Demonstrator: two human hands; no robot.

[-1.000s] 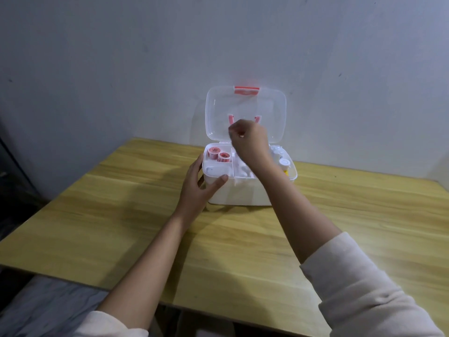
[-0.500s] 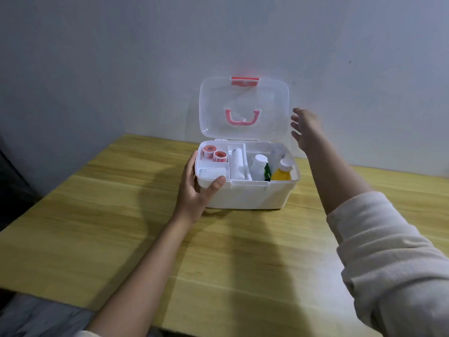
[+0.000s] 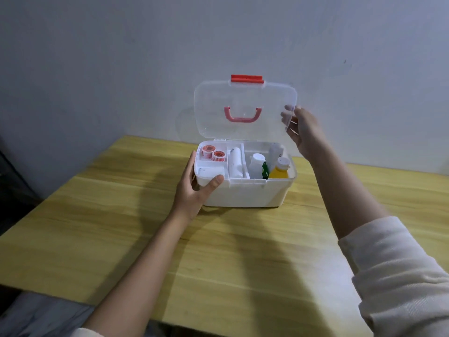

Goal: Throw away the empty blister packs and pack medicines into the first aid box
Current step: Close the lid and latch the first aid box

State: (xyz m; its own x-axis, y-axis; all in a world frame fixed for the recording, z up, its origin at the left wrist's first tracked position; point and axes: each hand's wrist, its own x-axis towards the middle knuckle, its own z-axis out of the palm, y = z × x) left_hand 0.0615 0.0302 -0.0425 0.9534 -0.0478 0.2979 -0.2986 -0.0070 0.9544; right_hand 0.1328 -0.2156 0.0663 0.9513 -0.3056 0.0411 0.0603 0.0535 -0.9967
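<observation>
A white first aid box (image 3: 245,194) stands near the back of the wooden table, its clear lid (image 3: 244,103) upright with a red latch (image 3: 247,79) and pink handle (image 3: 242,115). Inside lie two red tape rolls (image 3: 213,153), a white bandage roll (image 3: 235,162), white bottles (image 3: 256,164) and a yellow bottle (image 3: 279,170). My left hand (image 3: 194,188) grips the box's front left corner. My right hand (image 3: 302,128) holds the lid's right edge, fingers behind the clear plastic. No blister packs are in view.
The wooden table (image 3: 121,227) runs up to a plain grey wall (image 3: 121,57) close behind the box. The table's near edge is at the bottom left, with a grey surface (image 3: 36,314) below it.
My right hand left the inside of the box, swung out to the right and has taken hold of the lid's right edge. My left hand has stayed on the box corner.
</observation>
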